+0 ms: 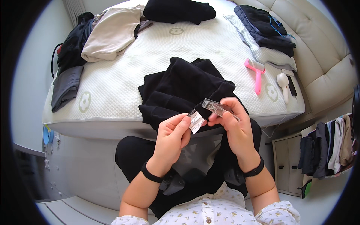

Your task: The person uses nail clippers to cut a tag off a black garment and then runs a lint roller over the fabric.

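Observation:
On the bed's near edge lies a rumpled black garment [183, 82]. My left hand [170, 135] pinches a white printed label [196, 122] at the garment's near edge, between thumb and fingertips. My right hand [236, 123] is closed around a shiny metal nail clipper [215, 106]. The clipper's head points left toward the garment, just above and to the right of the label. Whether its jaws touch any thread is too small to tell.
On the white quilted mattress [123, 90] are a pink lint roller [258, 75], a white handheld device with a cord [283, 84], folded dark clothes [266, 32], a beige garment [112, 33] and folded grey cloth [67, 88]. Hanging clothes [326, 146] are at right.

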{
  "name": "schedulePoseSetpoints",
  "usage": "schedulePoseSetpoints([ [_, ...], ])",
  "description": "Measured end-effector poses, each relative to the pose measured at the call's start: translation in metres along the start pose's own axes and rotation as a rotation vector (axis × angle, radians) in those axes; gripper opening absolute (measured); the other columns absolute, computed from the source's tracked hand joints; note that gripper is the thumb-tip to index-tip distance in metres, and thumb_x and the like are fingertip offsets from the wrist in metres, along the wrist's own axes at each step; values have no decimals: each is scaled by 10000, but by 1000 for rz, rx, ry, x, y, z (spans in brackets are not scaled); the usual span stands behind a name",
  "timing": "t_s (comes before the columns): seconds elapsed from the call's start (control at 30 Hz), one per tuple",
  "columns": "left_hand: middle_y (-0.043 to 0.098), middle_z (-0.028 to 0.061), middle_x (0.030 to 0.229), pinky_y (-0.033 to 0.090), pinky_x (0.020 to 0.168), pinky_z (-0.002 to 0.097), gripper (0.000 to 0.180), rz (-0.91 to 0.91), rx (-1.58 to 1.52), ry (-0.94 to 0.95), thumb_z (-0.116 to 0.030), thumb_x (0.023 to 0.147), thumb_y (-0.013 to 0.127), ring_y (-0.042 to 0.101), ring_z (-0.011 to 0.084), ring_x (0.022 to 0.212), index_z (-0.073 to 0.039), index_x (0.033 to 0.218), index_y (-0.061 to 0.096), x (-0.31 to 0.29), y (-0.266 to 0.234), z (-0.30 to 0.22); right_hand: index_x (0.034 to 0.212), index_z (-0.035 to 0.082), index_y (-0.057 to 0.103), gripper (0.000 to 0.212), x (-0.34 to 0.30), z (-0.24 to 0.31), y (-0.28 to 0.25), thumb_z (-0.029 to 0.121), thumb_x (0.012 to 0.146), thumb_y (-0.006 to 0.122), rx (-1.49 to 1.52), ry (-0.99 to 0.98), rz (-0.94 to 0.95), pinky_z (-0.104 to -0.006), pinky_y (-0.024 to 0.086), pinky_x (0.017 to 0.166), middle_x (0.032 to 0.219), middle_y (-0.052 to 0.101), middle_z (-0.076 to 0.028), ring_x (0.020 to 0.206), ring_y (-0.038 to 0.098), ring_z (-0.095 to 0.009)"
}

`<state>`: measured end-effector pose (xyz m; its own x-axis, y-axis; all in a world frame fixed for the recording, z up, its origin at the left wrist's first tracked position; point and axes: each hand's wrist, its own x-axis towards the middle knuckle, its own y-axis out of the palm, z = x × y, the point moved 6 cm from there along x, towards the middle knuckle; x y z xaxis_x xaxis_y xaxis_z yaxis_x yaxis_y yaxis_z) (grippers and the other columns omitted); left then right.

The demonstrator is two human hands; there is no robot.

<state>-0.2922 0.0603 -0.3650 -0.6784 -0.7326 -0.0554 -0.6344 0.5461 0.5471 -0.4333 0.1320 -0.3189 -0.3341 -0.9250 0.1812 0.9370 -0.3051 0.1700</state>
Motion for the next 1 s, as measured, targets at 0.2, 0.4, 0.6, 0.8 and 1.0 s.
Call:
schedulePoseSetpoints([
  [0.2, 691, 206, 1000, 274, 424, 164, 261, 8, -132, 3, -93, 991, 453, 330, 7, 430, 15, 1179, 598, 2, 6, 3, 1107, 12, 486, 276, -22, -4, -6, 247, 968, 528, 38, 82, -136, -207, 432, 690, 868, 589, -34, 749, 542, -70],
  [0.4, 684, 217, 969, 275, 436, 149, 269, 0, -31, 95, -27, 962, 485, 334, -10, 442, 20, 1224, 525, 5, 15, -5, 1069, 40, 456, 277, -21, 12, -1, 293, 978, 523, 19, 100, -131, -183, 378, 631, 781, 590, -21, 681, 484, -44],
  [0.6, 691, 176, 980, 253, 423, 146, 199, -73, 1, 126, 16, 925, 546, 373, -15, 468, 32, 1122, 521, 10, 13, 0, 1000, 34, 470, 240, -26, 4, 0, 218, 934, 609, -218, 2, -128, -174, 306, 563, 722, 481, 35, 636, 376, -8],
  [0.8, 669, 203, 1063, 272, 425, 141, 276, -27, -48, 125, 63, 897, 512, 367, -12, 467, 49, 1173, 507, 12, 21, -7, 1070, -9, 517, 269, -33, 2, -1, 196, 925, 614, -326, -23, -132, -170, 334, 593, 803, 512, 22, 675, 422, -16],
  [1.0, 596, 239, 1222, 283, 428, 146, 472, 36, -47, 101, 103, 797, 367, 344, 0, 462, 59, 1256, 465, 11, 23, -8, 1097, -38, 551, 267, -19, 0, -2, 174, 938, 582, -70, -87, -67, -204, 406, 748, 1186, 484, -57, 864, 481, -55],
])
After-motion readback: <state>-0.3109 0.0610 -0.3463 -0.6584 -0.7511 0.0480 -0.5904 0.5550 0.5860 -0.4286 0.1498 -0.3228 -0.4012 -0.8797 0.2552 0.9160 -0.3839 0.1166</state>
